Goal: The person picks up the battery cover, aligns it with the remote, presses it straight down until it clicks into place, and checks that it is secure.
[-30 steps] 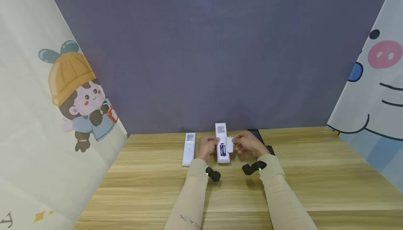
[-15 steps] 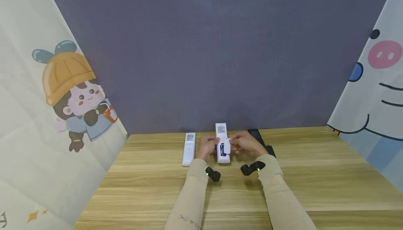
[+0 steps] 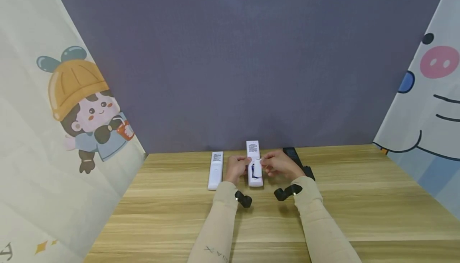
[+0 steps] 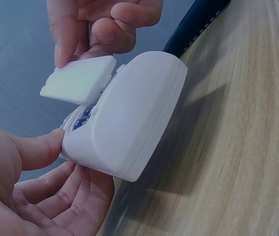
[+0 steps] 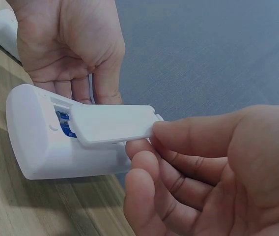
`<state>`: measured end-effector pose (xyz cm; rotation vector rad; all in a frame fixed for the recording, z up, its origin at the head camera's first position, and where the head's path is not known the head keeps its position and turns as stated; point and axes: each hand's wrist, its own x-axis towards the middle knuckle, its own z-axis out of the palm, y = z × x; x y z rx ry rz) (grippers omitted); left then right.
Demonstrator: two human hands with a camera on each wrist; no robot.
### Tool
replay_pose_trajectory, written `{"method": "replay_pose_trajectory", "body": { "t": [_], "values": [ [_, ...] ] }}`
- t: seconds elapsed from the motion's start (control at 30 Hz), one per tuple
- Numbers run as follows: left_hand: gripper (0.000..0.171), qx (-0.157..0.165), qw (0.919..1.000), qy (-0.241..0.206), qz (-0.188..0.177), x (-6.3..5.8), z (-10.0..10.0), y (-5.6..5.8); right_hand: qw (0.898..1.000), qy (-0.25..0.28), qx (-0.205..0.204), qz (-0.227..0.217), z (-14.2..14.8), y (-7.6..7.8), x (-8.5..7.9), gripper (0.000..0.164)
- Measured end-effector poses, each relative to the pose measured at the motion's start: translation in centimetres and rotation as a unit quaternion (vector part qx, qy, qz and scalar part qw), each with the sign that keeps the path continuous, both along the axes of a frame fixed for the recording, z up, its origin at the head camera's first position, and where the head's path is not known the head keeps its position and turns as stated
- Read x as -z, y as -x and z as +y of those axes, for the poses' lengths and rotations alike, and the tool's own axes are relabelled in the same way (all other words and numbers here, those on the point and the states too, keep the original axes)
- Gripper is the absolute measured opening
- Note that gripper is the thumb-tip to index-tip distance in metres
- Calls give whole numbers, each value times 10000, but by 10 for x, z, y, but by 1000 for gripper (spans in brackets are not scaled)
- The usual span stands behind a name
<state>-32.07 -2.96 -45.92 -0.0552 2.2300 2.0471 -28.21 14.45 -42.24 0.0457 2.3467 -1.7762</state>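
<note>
My left hand (image 3: 235,168) grips a white remote control (image 3: 252,151) by its side, its back turned up and one end tilted toward me. Blue batteries (image 5: 65,123) show in its uncovered compartment. Between thumb and fingers, my right hand (image 3: 282,164) pinches one end of a white battery cover (image 5: 115,123). The cover lies slantwise over the compartment, hiding part of the batteries. In the left wrist view, the cover (image 4: 78,78) stands at an angle to the remote's back, near the compartment's edge; whether it touches I cannot tell.
A second white remote control (image 3: 215,171) lies face down left of my left hand. Black objects (image 3: 292,156) lie behind and beside my right hand, partly hidden. A grey-blue partition (image 3: 230,75) rises at the back edge of the wooden table (image 3: 161,215).
The right hand has moved slightly left, bringing the battery cover from beside the remote to over its compartment. The batteries are now more hidden. The left hand and remote have hardly moved.
</note>
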Motion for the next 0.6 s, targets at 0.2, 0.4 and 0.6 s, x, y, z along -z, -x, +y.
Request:
{"method": "replay_pose_trajectory", "body": {
  "t": [0.2,0.4,0.6],
  "values": [
    [27,86,9999,-25,-62,0,-7,-1,10000,80,-34,-41,-6,0,3,14],
    [27,150,9999,29,-43,1,-13,-3,10000,56,-6,-52,-13,-2,5,14],
    [26,197,9998,22,9,2,-17,-3,10000,17,-6,39,-18,-3,7,15]
  ]
}}
